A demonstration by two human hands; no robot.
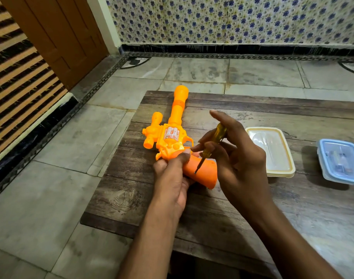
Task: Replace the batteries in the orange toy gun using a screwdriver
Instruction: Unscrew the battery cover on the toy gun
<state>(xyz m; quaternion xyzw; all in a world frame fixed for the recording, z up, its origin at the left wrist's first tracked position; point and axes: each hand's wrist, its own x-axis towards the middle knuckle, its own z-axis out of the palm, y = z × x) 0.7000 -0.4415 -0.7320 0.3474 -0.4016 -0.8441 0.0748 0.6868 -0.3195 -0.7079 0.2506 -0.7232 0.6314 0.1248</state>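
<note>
**A:** Head view, hands first. What are they doing?

**B:** The left hand (170,174) comes in from below with its fingers curled round the orange toy gun (173,135) where the body meets the grip, pinning it on the wooden table (252,214). The right hand (235,158) pinches a yellow-handled screwdriver (211,144) between thumb and fingers, index finger sticking straight up. The shaft slants down-left and the tip sits on the side of the grip.

**A:** How much room around it?

**B:** The gun lies near the table's left edge, barrel pointing away, muzzle right at the far edge. Bare tabletop in front of the hands. Just beside the right hand there's a cream-rimmed container (271,151), and further right a blue-rimmed container (340,161) with some small stuff inside, can't make out what.

**A:** And the gun itself?

**B:** Bright orange plastic lying on its side, with a silvery panel on the body and a scope-like piece along its left side. The grip is a slightly darker orange.
</note>
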